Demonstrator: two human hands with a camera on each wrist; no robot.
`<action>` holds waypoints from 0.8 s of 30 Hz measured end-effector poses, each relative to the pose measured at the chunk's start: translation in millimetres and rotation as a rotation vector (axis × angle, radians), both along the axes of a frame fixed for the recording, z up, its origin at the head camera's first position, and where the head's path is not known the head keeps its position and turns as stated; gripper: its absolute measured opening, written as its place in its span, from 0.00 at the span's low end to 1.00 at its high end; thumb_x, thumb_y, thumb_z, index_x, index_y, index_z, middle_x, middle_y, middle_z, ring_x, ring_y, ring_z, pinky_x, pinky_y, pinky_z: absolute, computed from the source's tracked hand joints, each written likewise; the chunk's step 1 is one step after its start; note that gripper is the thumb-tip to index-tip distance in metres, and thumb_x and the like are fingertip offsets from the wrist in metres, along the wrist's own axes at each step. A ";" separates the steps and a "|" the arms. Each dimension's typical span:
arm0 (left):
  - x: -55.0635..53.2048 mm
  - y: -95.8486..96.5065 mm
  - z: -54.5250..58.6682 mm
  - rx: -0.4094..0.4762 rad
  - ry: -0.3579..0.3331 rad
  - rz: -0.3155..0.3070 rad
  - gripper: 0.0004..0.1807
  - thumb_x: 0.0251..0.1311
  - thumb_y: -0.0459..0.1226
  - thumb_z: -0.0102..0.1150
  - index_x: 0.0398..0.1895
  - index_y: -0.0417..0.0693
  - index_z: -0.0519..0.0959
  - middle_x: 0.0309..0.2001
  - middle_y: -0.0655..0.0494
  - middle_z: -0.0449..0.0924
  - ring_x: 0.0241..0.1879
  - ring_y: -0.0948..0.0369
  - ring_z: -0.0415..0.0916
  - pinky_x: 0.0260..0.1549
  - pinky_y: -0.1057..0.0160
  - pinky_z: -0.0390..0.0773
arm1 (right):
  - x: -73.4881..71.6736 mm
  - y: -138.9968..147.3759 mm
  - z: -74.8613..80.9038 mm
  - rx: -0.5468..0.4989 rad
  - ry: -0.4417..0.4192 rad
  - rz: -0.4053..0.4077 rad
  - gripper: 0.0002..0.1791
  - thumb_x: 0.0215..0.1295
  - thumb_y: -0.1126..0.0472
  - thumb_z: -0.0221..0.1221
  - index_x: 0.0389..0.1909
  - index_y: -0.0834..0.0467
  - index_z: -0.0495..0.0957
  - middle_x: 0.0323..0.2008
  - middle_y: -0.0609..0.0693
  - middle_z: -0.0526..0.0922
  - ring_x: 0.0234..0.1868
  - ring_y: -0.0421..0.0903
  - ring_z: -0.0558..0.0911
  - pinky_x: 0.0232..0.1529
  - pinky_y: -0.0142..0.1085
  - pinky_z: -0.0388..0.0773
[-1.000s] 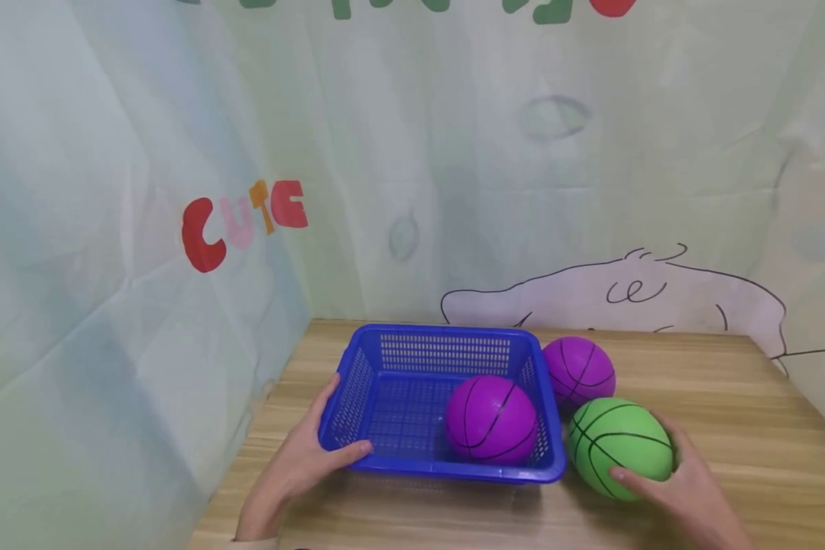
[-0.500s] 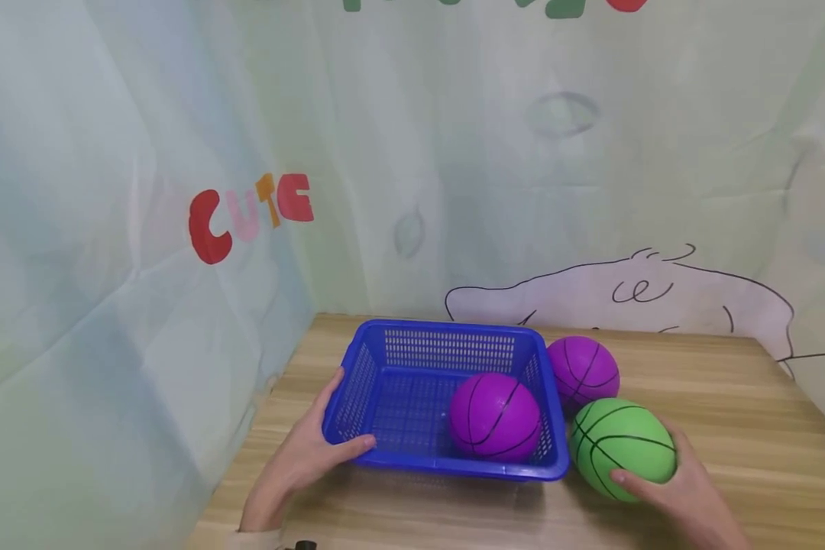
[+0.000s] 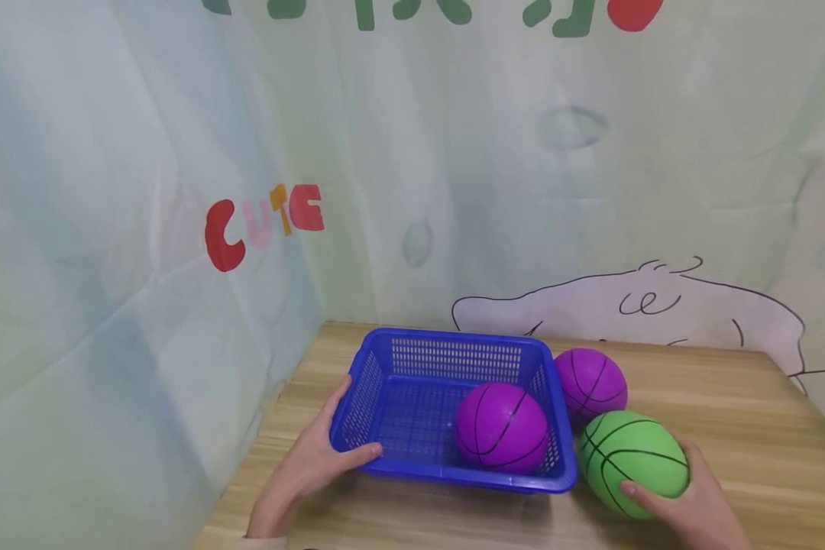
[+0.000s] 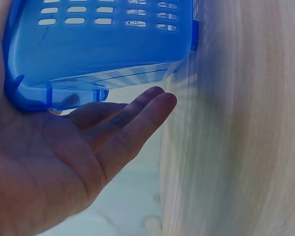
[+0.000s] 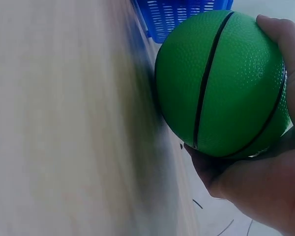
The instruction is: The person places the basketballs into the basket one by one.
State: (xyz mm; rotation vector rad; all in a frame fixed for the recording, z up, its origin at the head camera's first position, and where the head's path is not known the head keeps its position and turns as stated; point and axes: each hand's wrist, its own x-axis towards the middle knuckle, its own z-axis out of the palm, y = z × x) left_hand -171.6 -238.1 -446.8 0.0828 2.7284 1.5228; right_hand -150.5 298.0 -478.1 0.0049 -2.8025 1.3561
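Right hand point(image 3: 701, 496) well wrapped round the green ball point(image 3: 632, 462), fingers spread wide and curved, thumb planted on the near side, just right of the blue basket point(image 3: 467, 477)! Over on the left, the left hand point(image 3: 316, 458) had the basket's near left corner, thumb over the near rim, a wide gap to the forefinger at the left side, other fingers stretched nearly straight below the rim. Most right fingers were lost behind the green ball; whether it touched basket or tabletop point(image 3: 729, 412), no telling. The basket and green ball partly covered the far purple ball point(image 3: 594, 382). Inside the basket, one nearer purple ball point(image 3: 502, 428), sitting at the right end!
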 end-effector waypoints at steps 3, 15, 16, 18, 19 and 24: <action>0.4 -0.9 -0.8 -0.003 0.009 0.001 0.65 0.51 0.54 0.79 0.85 0.67 0.44 0.81 0.44 0.54 0.76 0.42 0.58 0.73 0.34 0.56 | -0.3 2.8 3.2 0.018 -0.020 -0.016 0.60 0.62 0.48 0.73 0.77 0.73 0.43 0.60 0.82 0.69 0.53 0.71 0.80 0.46 0.58 0.84; 0.1 -0.6 2.9 -0.016 0.019 0.003 0.65 0.50 0.57 0.79 0.85 0.68 0.44 0.81 0.45 0.55 0.76 0.43 0.59 0.73 0.33 0.57 | -1.7 9.7 35.9 0.027 0.018 -0.057 0.61 0.65 0.48 0.70 0.81 0.69 0.39 0.63 0.78 0.68 0.49 0.51 0.80 0.41 0.38 0.79; 0.3 -0.4 2.9 -0.016 0.022 0.004 0.65 0.50 0.56 0.79 0.85 0.68 0.44 0.81 0.45 0.55 0.76 0.42 0.60 0.73 0.33 0.57 | -1.8 8.6 37.8 0.022 0.018 -0.057 0.60 0.66 0.47 0.70 0.81 0.67 0.39 0.64 0.77 0.69 0.49 0.46 0.79 0.40 0.36 0.78; 1.2 0.0 2.7 -0.019 0.025 0.002 0.65 0.50 0.56 0.79 0.85 0.67 0.44 0.81 0.43 0.55 0.75 0.41 0.60 0.72 0.32 0.57 | -1.3 5.8 41.4 0.005 0.013 -0.048 0.60 0.66 0.48 0.69 0.82 0.65 0.38 0.64 0.76 0.69 0.48 0.42 0.77 0.39 0.34 0.78; 1.4 0.0 2.3 -0.020 0.024 0.002 0.65 0.50 0.56 0.79 0.85 0.67 0.44 0.81 0.43 0.55 0.76 0.41 0.59 0.72 0.32 0.57 | -1.1 4.1 43.3 -0.005 0.010 -0.041 0.60 0.67 0.48 0.69 0.82 0.64 0.37 0.65 0.75 0.68 0.48 0.40 0.77 0.40 0.34 0.78; 1.3 0.3 0.5 0.000 0.010 0.005 0.66 0.49 0.56 0.80 0.85 0.69 0.43 0.81 0.46 0.54 0.76 0.43 0.59 0.73 0.33 0.56 | -1.8 -2.5 53.1 -0.038 0.028 -0.026 0.60 0.67 0.48 0.69 0.84 0.57 0.35 0.66 0.73 0.68 0.45 0.30 0.76 0.40 0.32 0.79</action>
